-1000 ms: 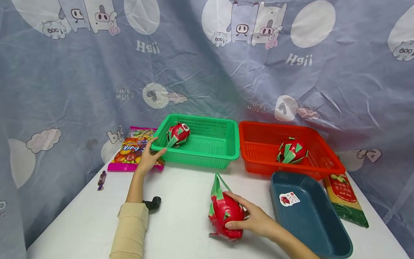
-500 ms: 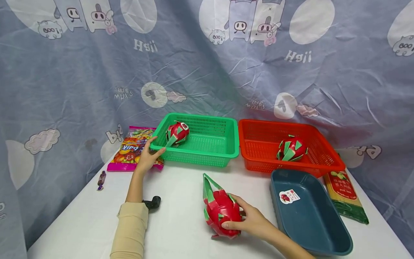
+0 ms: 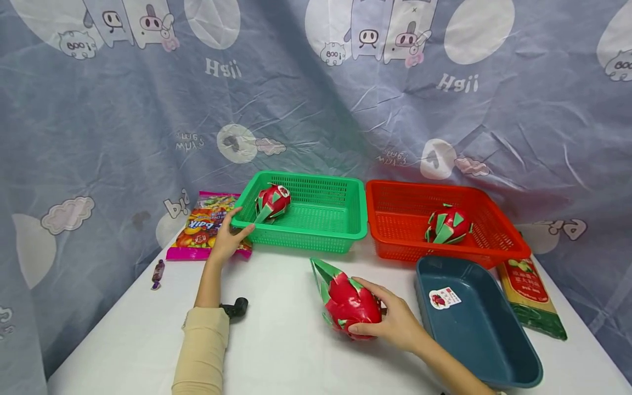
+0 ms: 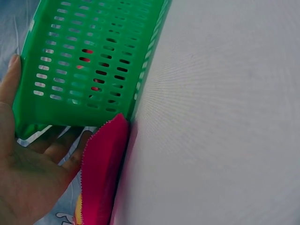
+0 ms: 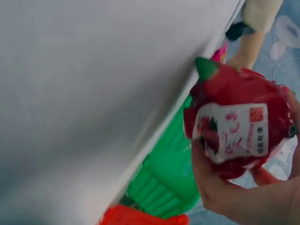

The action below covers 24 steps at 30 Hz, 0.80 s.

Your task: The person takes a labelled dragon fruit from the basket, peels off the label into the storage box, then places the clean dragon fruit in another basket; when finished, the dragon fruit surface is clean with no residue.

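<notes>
My right hand [image 3: 390, 318] grips a red dragon fruit [image 3: 351, 300] with green scales above the middle of the white table, its long green tips pointing up and left. A white sticker [image 5: 234, 129] shows on the fruit in the right wrist view. At the near left corner of the green basket [image 3: 301, 240], my left hand [image 3: 227, 238] holds the rim, thumb at the front and fingers along the left side. Another dragon fruit [image 3: 273, 201] lies inside that basket at its left end. A third dragon fruit [image 3: 449, 224] is in the red basket [image 3: 419, 254].
A dark blue tray [image 3: 474, 340] stands at right, in front of the red basket. Beside it lies a green and yellow packet [image 3: 533, 296]. A pink-edged candy bag [image 3: 199, 230] and a wrapped candy [image 3: 157, 274] lie at left. Behind hangs a printed curtain [image 3: 306, 109].
My right hand has raised the dragon fruit and tipped its green tips over to the left. The left hand stays at the green basket's corner.
</notes>
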Motion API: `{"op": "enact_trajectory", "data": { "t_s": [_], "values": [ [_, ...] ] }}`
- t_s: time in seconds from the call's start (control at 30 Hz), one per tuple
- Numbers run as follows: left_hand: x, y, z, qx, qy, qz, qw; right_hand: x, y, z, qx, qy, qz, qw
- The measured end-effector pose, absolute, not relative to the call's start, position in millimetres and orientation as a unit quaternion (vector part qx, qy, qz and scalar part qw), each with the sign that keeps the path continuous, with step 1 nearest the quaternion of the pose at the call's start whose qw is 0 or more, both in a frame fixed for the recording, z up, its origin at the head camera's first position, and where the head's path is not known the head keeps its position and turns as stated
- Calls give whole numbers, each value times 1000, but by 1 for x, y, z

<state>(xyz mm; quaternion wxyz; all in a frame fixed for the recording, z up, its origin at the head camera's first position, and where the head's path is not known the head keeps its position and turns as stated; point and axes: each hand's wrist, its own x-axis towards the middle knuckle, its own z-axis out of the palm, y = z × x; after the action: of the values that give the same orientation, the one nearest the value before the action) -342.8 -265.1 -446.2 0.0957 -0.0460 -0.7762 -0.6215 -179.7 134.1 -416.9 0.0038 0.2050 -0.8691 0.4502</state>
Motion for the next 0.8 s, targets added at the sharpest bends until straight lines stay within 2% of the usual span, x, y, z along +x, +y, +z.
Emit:
{"op": "enact_trajectory", "data": {
  "t_s": [0.13,0.27,0.4,0.5,0.67,0.8],
  "values": [
    [-334,-263,-430,-33,-782,-619,70,-185,136,-418,260,-899,332,119],
    [-317,-259,-403,-6,-779,-625,49,-188,137,-422,314,-900,255,162],
    [-307,-256,-387,18,-775,-630,45,-190,138,-425,341,-892,246,168],
    [-307,-257,-386,25,-761,-647,43,-192,139,-426,341,-888,271,150],
    [-325,-266,-410,37,-743,-666,55,-193,140,-428,309,-881,342,111],
    [-332,-268,-419,46,-747,-660,68,-193,139,-430,265,-881,377,109]
  ]
}}
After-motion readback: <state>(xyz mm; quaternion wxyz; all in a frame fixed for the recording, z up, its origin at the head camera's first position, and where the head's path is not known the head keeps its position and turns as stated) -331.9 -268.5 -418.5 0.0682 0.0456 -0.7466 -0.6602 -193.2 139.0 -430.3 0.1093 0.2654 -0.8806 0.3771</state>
